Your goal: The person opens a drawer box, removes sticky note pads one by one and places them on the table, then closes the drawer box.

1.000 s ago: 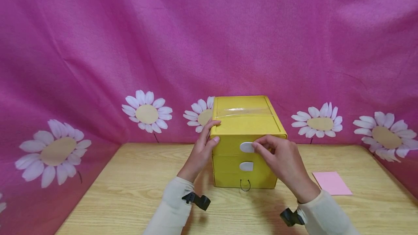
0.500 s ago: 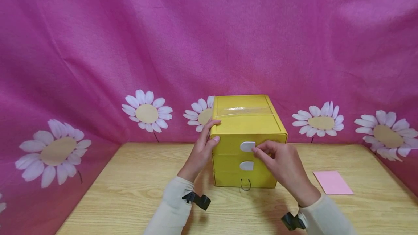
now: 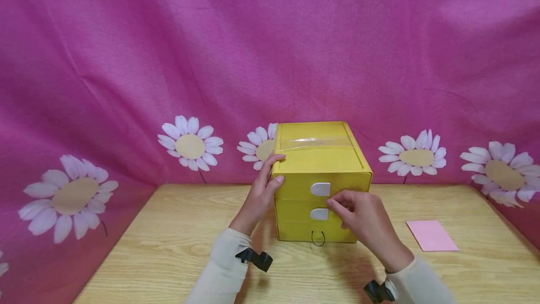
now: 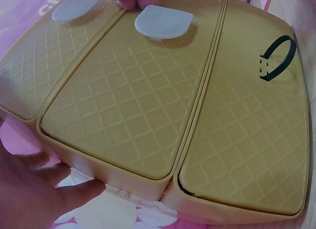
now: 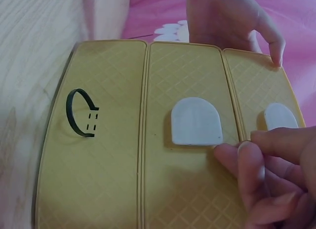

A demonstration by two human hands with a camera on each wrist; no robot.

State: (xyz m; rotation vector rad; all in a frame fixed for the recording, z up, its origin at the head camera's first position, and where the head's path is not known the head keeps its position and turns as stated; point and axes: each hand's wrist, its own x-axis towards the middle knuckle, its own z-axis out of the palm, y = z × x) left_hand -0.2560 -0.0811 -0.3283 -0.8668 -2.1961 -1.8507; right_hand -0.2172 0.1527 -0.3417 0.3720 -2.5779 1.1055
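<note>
A yellow three-drawer box (image 3: 322, 161) stands on the table, its drawer fronts facing me. White rounded tabs mark the top drawer (image 3: 320, 189) and the middle drawer (image 3: 319, 214); a black loop pull (image 5: 71, 115) is on the bottom one. All drawers look pushed in. My left hand (image 3: 256, 198) rests against the box's left side, thumb at the front edge, a finger at the upper rim. My right hand (image 3: 369, 215) has its fingers curled, thumb and index tips together, close by the right corner of the middle tab. Nothing shows between them.
A pink paper pad (image 3: 432, 236) lies on the wooden table (image 3: 185, 229) to the right of the box. Behind hangs a magenta cloth (image 3: 253, 50) with white daisies. Clear tape (image 3: 316, 142) crosses the box's top.
My right hand has come off the top drawer's tab and moved down to beside the middle tab. My left hand has stayed on the box. No drawer has visibly moved.
</note>
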